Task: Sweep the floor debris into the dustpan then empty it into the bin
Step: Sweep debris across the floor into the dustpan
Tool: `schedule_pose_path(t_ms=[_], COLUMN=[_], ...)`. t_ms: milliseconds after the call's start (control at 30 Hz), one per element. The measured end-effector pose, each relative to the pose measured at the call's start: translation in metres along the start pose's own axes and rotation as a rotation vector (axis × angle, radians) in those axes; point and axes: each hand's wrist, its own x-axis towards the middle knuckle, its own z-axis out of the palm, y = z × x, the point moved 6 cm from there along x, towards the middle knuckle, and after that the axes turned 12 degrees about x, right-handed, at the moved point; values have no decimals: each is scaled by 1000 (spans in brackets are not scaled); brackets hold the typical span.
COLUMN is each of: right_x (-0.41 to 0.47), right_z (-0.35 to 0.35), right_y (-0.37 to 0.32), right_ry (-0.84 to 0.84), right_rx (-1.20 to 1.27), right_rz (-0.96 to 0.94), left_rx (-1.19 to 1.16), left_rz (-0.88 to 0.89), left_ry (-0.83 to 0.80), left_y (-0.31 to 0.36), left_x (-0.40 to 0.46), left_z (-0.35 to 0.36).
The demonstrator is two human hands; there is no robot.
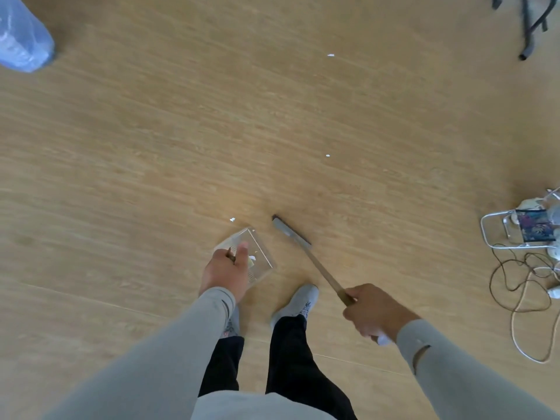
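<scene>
My left hand [225,272] grips the handle of a clear plastic dustpan [257,253] held low over the wooden floor; a few white scraps lie inside it. My right hand [374,312] grips the wooden handle of a broom [321,269], whose grey head [291,230] rests on the floor just right of the dustpan. A white scrap [232,219] lies just beyond the dustpan's far corner. Two more scraps lie farther out, one [327,155] mid-floor and one [330,55] near the top. A bin lined with a blue bag [22,37] stands at the top left.
My two feet in grey shoes [298,303] stand just behind the dustpan and broom. A metal frame with small objects [521,228] and loose cables [527,301] lie at the right edge. Dark furniture legs [530,28] stand at the top right.
</scene>
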Motion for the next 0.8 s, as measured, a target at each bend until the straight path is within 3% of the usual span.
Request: schedule_pose_path(t_ms=[167,433,600,800], right_x=[-13,-46,-4,-1], right_z=[19,-65,-33,0], right_y=[-10,16,4,9], right_ry=[-88,-36,39,-86], right_rx=[-219,60,-2,-12], right_rz=[28,-3,18,53], left_rx=[-8,-32,-47,-27], left_rz=[7,0,-16,-13], left_ry=[-3,-28,-19,-61], left_y=[-1,-4,-6,-10], left_x=[4,3,2,-4], left_z=[-4,-5,-11,-14])
